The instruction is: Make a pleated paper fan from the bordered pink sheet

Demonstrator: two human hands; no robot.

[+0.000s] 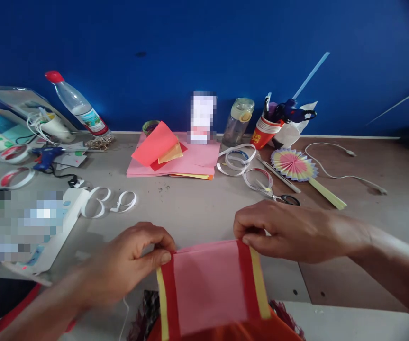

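Note:
A sheet of pink paper [209,284] with red and yellow strips along both sides hangs between my two hands at the bottom centre. My left hand [142,253] pinches its upper left corner between thumb and fingers. At the upper right corner, my right hand [264,232] grips the paper the same way. The top edge is stretched almost straight between them. The lower end of the paper comes near orange cloth at the bottom of the view.
Behind lie a stack of pink paper [197,163], scissors [286,199], tape rolls [258,180] and a paper fan [293,165]. A water bottle [78,106] leans on the blue wall at left. A red cup [266,132] holds tools. White paper strips [97,202] curl near a power strip.

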